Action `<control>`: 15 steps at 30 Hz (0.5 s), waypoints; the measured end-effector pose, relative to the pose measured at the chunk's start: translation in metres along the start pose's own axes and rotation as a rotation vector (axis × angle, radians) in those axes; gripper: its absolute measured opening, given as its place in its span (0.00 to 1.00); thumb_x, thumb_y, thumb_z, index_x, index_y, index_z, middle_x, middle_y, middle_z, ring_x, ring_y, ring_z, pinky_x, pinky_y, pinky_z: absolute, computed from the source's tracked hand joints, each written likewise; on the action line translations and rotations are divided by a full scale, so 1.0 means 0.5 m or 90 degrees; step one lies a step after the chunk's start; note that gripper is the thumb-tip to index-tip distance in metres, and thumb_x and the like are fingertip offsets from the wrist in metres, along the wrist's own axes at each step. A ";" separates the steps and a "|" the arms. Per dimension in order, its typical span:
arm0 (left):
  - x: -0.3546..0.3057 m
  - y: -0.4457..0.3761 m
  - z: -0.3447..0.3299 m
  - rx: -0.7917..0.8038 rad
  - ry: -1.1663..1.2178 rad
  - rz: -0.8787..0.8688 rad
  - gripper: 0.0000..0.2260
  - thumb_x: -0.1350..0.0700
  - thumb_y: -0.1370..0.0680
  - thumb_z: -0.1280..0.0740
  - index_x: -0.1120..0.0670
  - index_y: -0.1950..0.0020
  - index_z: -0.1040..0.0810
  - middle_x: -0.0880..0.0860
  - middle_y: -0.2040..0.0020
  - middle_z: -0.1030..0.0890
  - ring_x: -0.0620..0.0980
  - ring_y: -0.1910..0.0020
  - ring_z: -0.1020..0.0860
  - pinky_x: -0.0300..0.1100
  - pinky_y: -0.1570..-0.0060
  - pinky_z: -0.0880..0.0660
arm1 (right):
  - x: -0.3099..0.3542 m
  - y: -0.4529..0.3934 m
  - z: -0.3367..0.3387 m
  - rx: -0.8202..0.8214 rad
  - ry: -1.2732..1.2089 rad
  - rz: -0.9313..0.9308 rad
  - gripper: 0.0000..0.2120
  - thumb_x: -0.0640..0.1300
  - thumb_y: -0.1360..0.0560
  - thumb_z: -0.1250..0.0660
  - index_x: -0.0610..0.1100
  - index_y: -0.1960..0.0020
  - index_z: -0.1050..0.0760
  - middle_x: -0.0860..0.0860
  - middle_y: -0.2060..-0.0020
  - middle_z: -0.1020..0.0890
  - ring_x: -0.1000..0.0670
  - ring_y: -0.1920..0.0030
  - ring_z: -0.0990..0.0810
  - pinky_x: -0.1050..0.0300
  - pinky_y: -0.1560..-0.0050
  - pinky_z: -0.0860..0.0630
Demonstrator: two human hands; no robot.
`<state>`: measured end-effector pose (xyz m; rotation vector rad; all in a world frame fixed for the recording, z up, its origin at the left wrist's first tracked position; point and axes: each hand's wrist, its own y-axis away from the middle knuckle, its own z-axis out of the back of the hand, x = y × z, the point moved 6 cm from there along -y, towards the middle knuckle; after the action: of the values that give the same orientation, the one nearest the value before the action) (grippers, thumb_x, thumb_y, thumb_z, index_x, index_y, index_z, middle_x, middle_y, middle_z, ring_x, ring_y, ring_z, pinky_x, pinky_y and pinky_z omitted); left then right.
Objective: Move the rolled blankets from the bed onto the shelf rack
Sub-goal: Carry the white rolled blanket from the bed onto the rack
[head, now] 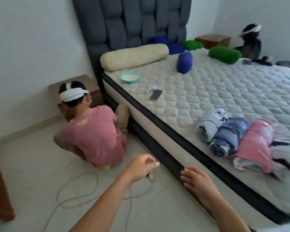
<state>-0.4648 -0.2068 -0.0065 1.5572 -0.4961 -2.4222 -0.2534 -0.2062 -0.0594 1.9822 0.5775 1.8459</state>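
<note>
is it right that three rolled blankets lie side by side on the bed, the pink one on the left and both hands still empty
Not quite: the head view shows the pink blanket on the right of the row, beside the dark blue blanket and the pale blue blanket. The left hand and right hand hold no blanket.

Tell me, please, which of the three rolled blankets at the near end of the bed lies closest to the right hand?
The pink rolled blanket, on the right of the row. The dark blue one and pale blue one lie farther from the right hand.

White walls [32, 39] meet a pale tiled floor [32, 164]. A tall grey tufted headboard [132, 22] backs the bed's bare quilted mattress [224, 97] (dark piping along its edge). Brown wooden nightstands [213, 41] flank it; the left one [77, 97] is partly hidden, perhaps with drawers.
</note>
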 end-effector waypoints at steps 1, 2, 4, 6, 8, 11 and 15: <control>-0.016 -0.031 -0.038 0.026 0.004 0.007 0.04 0.55 0.23 0.33 0.55 0.52 0.25 0.52 0.59 0.24 0.42 0.68 0.26 0.28 0.74 0.32 | 0.009 -0.022 0.042 -0.018 -0.004 -0.003 0.04 0.39 0.22 0.37 0.43 0.51 0.24 0.46 0.56 0.18 0.47 0.55 0.20 0.55 0.56 0.26; -0.034 -0.063 -0.074 0.048 0.007 0.013 0.03 0.55 0.23 0.33 0.54 0.54 0.25 0.51 0.60 0.23 0.42 0.68 0.26 0.30 0.72 0.31 | 0.020 -0.043 0.085 -0.037 -0.005 -0.002 0.04 0.39 0.22 0.37 0.43 0.50 0.24 0.46 0.57 0.19 0.48 0.56 0.21 0.55 0.56 0.26; -0.073 -0.123 -0.139 0.081 0.015 0.026 0.05 0.55 0.23 0.33 0.52 0.58 0.26 0.49 0.62 0.23 0.43 0.68 0.25 0.35 0.69 0.31 | 0.048 -0.082 0.171 -0.087 -0.015 0.010 0.05 0.39 0.23 0.36 0.42 0.48 0.24 0.46 0.56 0.20 0.47 0.55 0.22 0.56 0.57 0.27; -0.114 -0.175 -0.206 0.124 0.018 0.041 0.05 0.55 0.22 0.34 0.51 0.58 0.26 0.49 0.62 0.22 0.44 0.68 0.25 0.36 0.69 0.32 | 0.074 -0.109 0.256 -0.140 -0.040 0.025 0.05 0.39 0.22 0.36 0.41 0.48 0.25 0.45 0.55 0.21 0.46 0.54 0.22 0.56 0.58 0.27; -0.157 -0.223 -0.278 0.178 0.013 0.048 0.05 0.54 0.22 0.34 0.52 0.58 0.26 0.48 0.62 0.21 0.45 0.67 0.24 0.36 0.70 0.33 | 0.096 -0.125 0.336 -0.198 -0.062 0.034 0.03 0.40 0.22 0.36 0.43 0.50 0.25 0.45 0.55 0.21 0.47 0.53 0.22 0.56 0.57 0.26; -0.220 -0.292 -0.405 0.276 -0.005 0.049 0.06 0.54 0.22 0.34 0.51 0.59 0.26 0.48 0.64 0.21 0.44 0.69 0.24 0.35 0.69 0.31 | 0.119 -0.135 0.443 -0.281 -0.080 0.048 0.02 0.40 0.23 0.35 0.46 0.53 0.25 0.44 0.55 0.20 0.48 0.54 0.22 0.55 0.55 0.26; -0.310 -0.378 -0.581 0.389 -0.033 0.011 0.05 0.57 0.22 0.34 0.52 0.58 0.26 0.49 0.65 0.23 0.45 0.71 0.26 0.34 0.73 0.32 | 0.133 -0.145 0.565 -0.384 -0.109 0.053 0.02 0.39 0.23 0.35 0.44 0.51 0.25 0.46 0.58 0.20 0.50 0.57 0.21 0.56 0.57 0.27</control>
<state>-0.1364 -0.0245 -0.0624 1.6755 -1.3526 -2.4281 0.0290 -0.1069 -0.0622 1.7329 -0.1132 1.6174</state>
